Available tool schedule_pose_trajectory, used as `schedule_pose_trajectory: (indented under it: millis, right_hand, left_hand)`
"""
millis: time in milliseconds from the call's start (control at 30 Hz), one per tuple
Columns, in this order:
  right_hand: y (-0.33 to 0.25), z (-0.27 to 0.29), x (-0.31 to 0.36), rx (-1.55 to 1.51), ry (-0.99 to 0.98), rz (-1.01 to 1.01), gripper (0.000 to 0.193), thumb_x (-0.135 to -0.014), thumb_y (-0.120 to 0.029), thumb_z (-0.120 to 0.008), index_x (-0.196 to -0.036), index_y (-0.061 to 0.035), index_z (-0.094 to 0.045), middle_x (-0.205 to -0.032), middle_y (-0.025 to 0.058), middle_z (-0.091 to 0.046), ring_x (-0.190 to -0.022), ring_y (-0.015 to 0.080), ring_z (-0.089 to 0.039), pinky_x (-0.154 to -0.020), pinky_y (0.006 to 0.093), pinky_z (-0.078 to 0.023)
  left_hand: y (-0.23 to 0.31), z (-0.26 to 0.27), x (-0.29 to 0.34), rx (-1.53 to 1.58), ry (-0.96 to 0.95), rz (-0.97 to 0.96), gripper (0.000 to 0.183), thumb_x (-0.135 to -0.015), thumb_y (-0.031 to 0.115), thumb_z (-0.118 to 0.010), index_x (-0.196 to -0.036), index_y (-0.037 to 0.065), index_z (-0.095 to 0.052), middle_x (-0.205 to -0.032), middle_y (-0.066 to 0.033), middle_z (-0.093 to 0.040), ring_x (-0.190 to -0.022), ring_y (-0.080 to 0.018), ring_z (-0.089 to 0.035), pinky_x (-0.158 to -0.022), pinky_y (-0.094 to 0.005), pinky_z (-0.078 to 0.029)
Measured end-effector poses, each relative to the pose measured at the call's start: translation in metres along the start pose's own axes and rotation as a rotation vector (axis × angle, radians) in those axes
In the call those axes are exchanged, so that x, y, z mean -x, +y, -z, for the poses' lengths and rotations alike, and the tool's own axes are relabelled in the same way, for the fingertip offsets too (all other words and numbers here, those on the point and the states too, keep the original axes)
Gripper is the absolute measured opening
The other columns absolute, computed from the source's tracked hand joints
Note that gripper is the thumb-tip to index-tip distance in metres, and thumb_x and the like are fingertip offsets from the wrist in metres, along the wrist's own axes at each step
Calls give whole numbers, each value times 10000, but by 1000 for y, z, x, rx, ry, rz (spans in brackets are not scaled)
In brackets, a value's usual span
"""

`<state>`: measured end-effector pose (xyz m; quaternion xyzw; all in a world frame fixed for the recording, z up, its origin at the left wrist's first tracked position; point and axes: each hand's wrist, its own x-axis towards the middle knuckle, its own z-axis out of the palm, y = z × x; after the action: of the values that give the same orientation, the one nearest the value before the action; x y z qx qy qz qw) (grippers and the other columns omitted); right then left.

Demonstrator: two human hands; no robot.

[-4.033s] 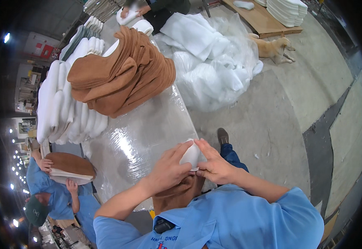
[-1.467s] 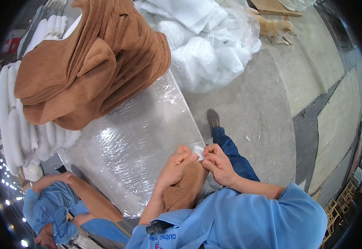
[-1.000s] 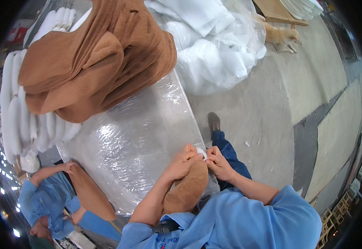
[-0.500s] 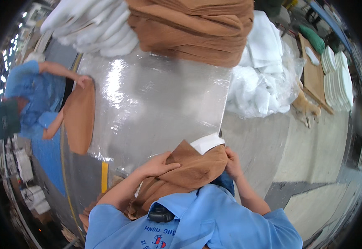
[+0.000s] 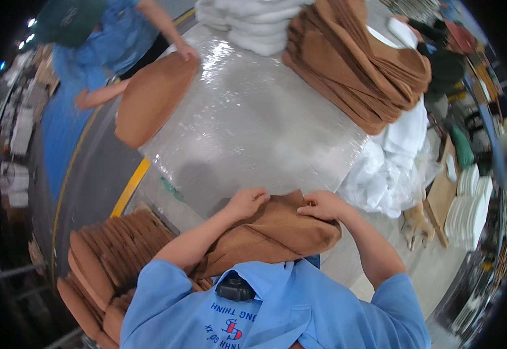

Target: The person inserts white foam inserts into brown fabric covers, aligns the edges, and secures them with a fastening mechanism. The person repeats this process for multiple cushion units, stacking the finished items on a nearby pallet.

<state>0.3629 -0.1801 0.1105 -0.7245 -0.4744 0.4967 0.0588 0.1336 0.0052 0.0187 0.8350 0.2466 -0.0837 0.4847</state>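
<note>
In front of my body lies a brown fabric cushion cover (image 5: pixel 271 235), bulging and wrinkled toward its right end. My left hand (image 5: pixel 247 203) is closed on its upper edge, fingers curled into the cloth. The same edge is pinched by my right hand (image 5: pixel 321 206), just right of a raised corner of fabric. Whether the white padding is inside the cover is hidden. Beyond both hands stretches a table (image 5: pixel 247 128) wrapped in shiny clear plastic.
Across the table to the left, a co-worker (image 5: pixel 114 41) holds a rounded brown cushion (image 5: pixel 157 99). Brown covers (image 5: pixel 358 64) are heaped at the far right, near stacked white pads (image 5: pixel 259 29). Bagged white padding (image 5: pixel 375 180) sits at right. Brown cushions (image 5: pixel 114 250) stand stacked at lower left.
The view has swung, shifting the table's contents rightward. White padding that stuck out of the cover is out of sight. My right hand has moved from the cover's right side to its upper edge.
</note>
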Motion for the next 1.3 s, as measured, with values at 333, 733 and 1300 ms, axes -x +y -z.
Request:
schedule_pose_trajectory:
  millis: [333,733,1300]
  right_hand:
    - [7,-29,-29,-50,155,23,357,-956,-363,-691,-1200,-111,-759,-1070,170,-770,-1003,353,-731,-883,407,-561]
    - [-103,-61,-117,316,-169,222,525,-972,-511,-662,-1136,-13,-685,-1075,238,-731,-1017,384,-695,-899,457,-540]
    - [-84,-27,-9,-1292,334,501,363,-1084,-254,-565,-1351,-10,-602,-1298,135,-685,-1170,237,-625,-981,397,-525]
  left_hand:
    - [-49,38,75,-90,154,218,370,-1014,430,-648,-1047,75,-746,-917,-159,-730,-823,-297,-694,-747,-441,-517]
    - [-116,-78,264,247,226,32,498,-940,215,-766,-1396,55,-644,-1431,-145,-648,-1314,-258,-589,-1098,-382,-473]
    - [127,56,-33,1198,-2,-53,637,-1025,501,-669,-1408,1,-575,-1296,-111,-692,-1163,-182,-647,-991,-333,-514]
